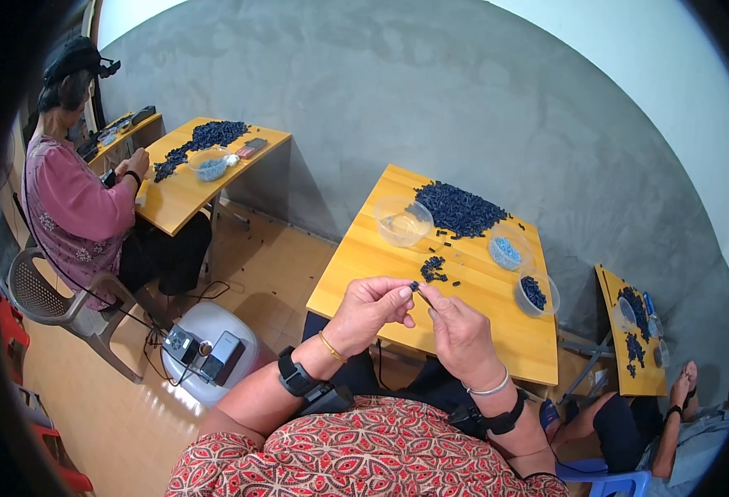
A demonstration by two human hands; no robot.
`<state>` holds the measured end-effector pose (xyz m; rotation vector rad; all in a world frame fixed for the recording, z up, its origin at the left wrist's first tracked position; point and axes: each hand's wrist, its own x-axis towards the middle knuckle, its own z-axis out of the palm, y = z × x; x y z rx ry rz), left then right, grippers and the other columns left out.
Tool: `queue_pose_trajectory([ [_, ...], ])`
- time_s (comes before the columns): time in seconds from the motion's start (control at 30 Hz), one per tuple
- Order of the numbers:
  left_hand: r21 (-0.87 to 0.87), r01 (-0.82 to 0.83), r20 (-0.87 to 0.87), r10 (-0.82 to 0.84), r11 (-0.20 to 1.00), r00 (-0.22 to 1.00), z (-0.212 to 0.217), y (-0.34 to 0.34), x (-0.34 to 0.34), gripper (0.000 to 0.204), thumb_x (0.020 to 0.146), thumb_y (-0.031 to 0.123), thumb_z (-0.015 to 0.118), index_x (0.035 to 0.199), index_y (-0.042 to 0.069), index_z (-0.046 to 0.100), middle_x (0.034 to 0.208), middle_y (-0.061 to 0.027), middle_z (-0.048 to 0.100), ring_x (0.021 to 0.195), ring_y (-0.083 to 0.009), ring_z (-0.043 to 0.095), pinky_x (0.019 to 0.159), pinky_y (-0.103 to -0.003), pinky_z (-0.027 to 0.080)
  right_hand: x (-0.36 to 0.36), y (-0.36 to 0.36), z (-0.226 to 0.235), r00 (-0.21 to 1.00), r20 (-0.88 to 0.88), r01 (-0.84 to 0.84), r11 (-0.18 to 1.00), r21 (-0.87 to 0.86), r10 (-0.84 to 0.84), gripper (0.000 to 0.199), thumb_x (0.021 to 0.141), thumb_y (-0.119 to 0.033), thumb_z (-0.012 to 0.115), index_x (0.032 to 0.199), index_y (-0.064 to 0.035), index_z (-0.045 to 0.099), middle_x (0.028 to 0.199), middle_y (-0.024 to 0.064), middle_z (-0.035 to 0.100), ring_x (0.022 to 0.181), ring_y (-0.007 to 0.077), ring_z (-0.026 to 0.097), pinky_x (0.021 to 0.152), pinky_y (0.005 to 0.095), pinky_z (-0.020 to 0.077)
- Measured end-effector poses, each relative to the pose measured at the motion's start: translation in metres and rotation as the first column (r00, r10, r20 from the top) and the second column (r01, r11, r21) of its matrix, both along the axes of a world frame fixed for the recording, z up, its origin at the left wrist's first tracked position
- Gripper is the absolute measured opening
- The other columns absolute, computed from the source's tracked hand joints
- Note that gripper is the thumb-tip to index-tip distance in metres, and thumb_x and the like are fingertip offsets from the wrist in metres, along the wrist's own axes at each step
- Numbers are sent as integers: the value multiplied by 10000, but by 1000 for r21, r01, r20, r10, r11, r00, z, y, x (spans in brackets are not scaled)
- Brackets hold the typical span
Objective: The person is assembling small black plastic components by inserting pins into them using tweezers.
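- Grey plaster wall (430,91) curves behind a small wooden table (364,248) at the centre of the frame, over a tan tiled floor (124,414).
- Left hand (368,311), just below centre, has its fingers curled in, thumb and forefinger pinching a tiny dark blue plastic piece (414,286).
- Right hand (462,331) sits just beside it, fingers bent, its fingertips meeting the same piece from the right.
- On the table lie a big heap of dark blue pieces (459,209) at the far edge, a smaller cluster (433,268) near the hands, an empty clear bowl (402,220), a bowl of light blue bits (507,250) and a bowl of dark pieces (535,293).
- At upper left, a person in a pink top (74,207) sits at another table.
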<state>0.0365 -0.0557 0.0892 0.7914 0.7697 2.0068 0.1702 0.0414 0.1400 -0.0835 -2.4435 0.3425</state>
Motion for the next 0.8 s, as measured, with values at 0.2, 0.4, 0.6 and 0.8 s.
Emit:
queue_pose_trajectory([
  [0.2,-45,-129,-194,118,991,974,3,0,2,150,838,74,545,937,-30,591,759,-57,590,624,-147,596,590,-253,513,1,3,-4,1000,6,-1,999,42,1,438,730,14,509,1153,-99,503,666,106,497,584,277,530,518,369,432],
  [0.4,-41,-182,-255,166,982,953,3,0,4,141,825,63,565,923,-33,593,757,-56,598,630,-144,605,577,-238,505,3,-5,-2,995,51,77,991,110,-83,455,712,23,504,1153,-89,503,672,106,497,596,276,535,526,369,442],
  [0.6,-34,-223,-306,203,974,930,4,-3,6,106,818,30,559,898,-30,594,772,-61,609,636,-110,600,547,-210,492,-2,-7,-10,998,-1,57,997,55,-57,489,734,20,488,1210,-87,444,709,126,517,609,286,544,535,381,443],
  [0.8,-19,-338,-446,294,941,845,8,-3,8,118,826,40,555,911,-33,591,769,-46,604,621,-105,584,560,-205,469,-6,-2,-8,997,31,-64,998,-27,65,518,756,22,470,1253,-106,401,698,138,512,615,304,542,532,386,433],
])
